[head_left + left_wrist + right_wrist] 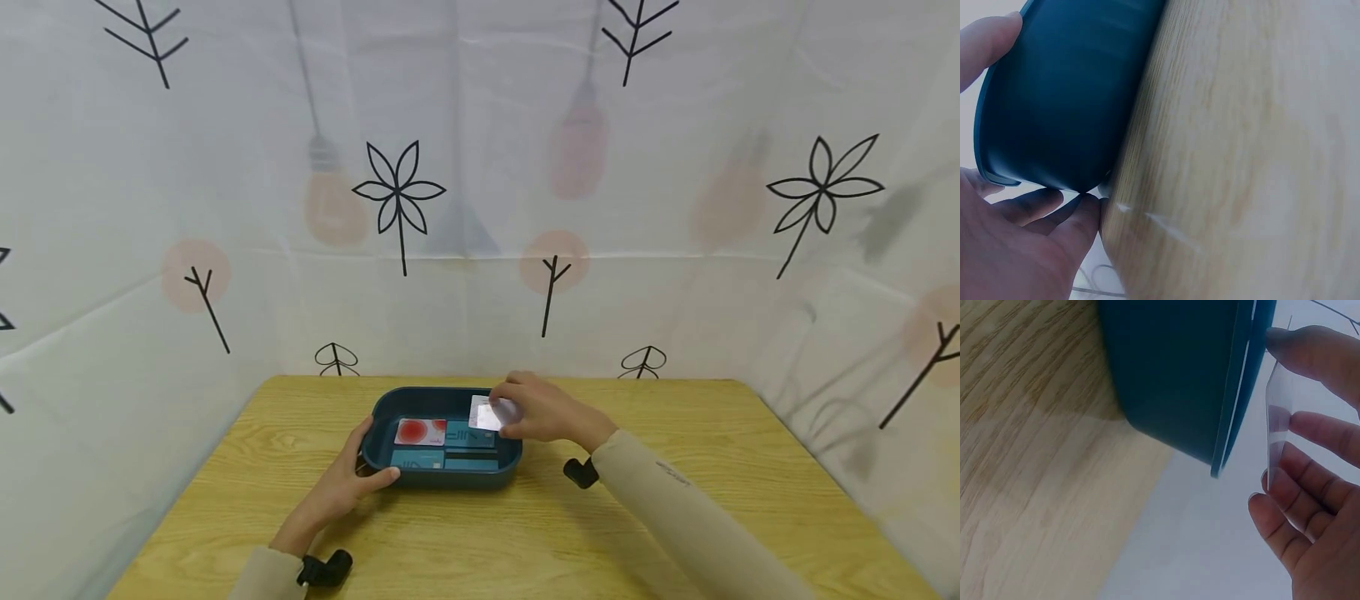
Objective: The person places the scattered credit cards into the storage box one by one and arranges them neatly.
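A dark teal tray (472, 479) sits on the table. My left hand (341, 483) holds its left end, the thumb by the front rim and the fingers along the end wall; the left wrist view shows the fingertips against the outer wall (1072, 100). Over the tray's back right part, my right hand (543, 408) pinches a pale, shiny card (486, 414) between thumb and fingers. From the right wrist, that card (1277, 431) appears nearly edge-on. Inside lie a white card with red circles (420, 432), a teal card (459, 432), another teal card (417, 459) and a dark-striped card (471, 460).
The wooden table (525, 542) carries the tray near its far edge. Behind and at both sides hangs a white cloth (480, 317) printed with line-drawn plants. Black camera mounts (326, 570) are strapped at both wrists.
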A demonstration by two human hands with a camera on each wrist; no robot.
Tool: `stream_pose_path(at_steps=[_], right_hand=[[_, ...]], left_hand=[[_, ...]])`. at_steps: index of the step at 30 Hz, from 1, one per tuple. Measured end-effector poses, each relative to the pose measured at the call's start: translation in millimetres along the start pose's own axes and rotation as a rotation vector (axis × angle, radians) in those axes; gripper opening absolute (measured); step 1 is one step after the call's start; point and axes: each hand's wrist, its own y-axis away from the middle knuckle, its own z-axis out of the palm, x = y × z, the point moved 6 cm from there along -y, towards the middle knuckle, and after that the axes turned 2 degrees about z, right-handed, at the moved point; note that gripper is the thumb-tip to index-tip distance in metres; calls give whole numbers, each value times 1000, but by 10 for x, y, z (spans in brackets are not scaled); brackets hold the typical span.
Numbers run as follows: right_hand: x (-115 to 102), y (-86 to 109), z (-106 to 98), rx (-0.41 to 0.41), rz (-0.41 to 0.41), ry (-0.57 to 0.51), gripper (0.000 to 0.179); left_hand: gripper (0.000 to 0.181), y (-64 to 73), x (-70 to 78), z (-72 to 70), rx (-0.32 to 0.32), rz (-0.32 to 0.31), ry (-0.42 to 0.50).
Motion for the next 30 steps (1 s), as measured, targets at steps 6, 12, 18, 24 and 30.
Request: stream_pose_path(at_steps=[6, 12, 18, 24, 30], right_hand=[[-45, -132, 93, -21, -22, 24, 45], [-79, -235, 197, -42, -34, 48, 44], [-92, -317, 274, -64, -36, 68, 43], [-85, -362, 353, -101, -22, 71, 42], [-59, -420, 436, -112, -11, 88, 42]], left_hand=[[99, 1, 8, -5, 2, 5, -6], [98, 9, 28, -9, -4, 9, -8], [97, 8, 32, -9, -4, 7, -17], [97, 5, 21, 0, -4, 6, -4], [97, 14, 27, -6, 3, 0, -19]])
